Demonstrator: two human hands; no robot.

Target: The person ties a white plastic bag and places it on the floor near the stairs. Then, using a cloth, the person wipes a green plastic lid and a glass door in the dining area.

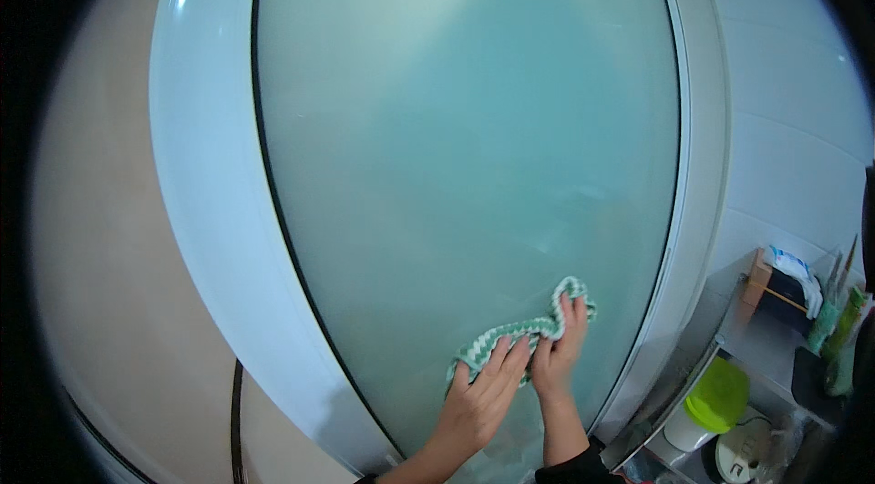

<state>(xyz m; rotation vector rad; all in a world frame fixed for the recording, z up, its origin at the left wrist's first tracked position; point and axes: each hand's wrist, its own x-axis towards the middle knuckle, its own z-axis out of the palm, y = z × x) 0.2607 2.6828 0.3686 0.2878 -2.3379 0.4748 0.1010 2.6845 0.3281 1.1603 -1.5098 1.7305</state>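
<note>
A green and white patterned cloth (502, 333) lies bunched against a large frosted glass pane (478, 163). My left hand (482, 398) presses on the cloth's left part, its fingers spread over the fabric. Just to the right, my right hand (562, 354) holds the cloth's raised right part, with fingertips on the fabric. Part of the cloth is hidden under the hands.
A pale frame (212, 176) with a black seal borders the glass on the left, a narrower frame (697, 142) on the right. At lower right, a metal shelf (765, 361) holds packets, bottles and a white tub with a lime-green lid (718, 395). White wall tiles (786, 94) rise above.
</note>
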